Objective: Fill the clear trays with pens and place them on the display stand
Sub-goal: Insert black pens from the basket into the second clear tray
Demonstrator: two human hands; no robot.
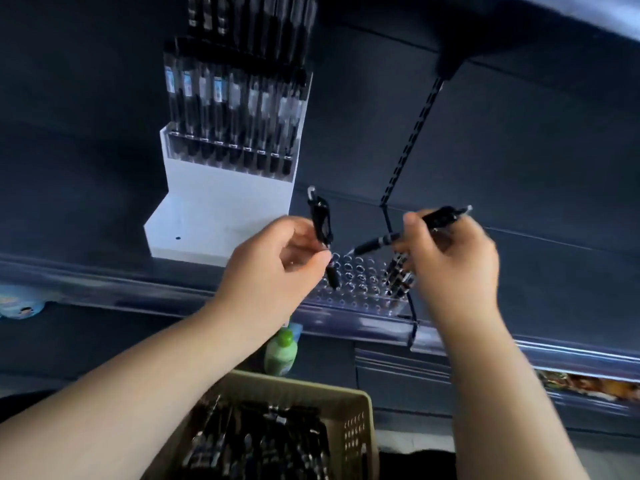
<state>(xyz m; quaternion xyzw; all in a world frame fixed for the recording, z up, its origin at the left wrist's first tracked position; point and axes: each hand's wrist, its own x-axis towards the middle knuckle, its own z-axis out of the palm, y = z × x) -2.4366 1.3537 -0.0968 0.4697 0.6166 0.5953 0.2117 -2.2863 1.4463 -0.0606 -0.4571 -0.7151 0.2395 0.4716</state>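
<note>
A clear tray (360, 292) with rows of round holes lies on the dark shelf in front of me. Several black pens (400, 275) stand in its right side. My left hand (277, 268) pinches an upright black pen (322, 223), whose tip is over the tray's left holes. My right hand (450, 258) grips several black pens (384, 240) that point left and down over the tray. At the back left, the white display stand (221, 202) holds a clear tray full of black pens (232, 109).
A beige basket (360, 417) of loose black pens sits below, near my arms. A green bottle (281, 351) stands behind it under the shelf. A slotted black upright (412, 140) runs down the dark back wall. The shelf's glossy front rail (138, 285) crosses the view.
</note>
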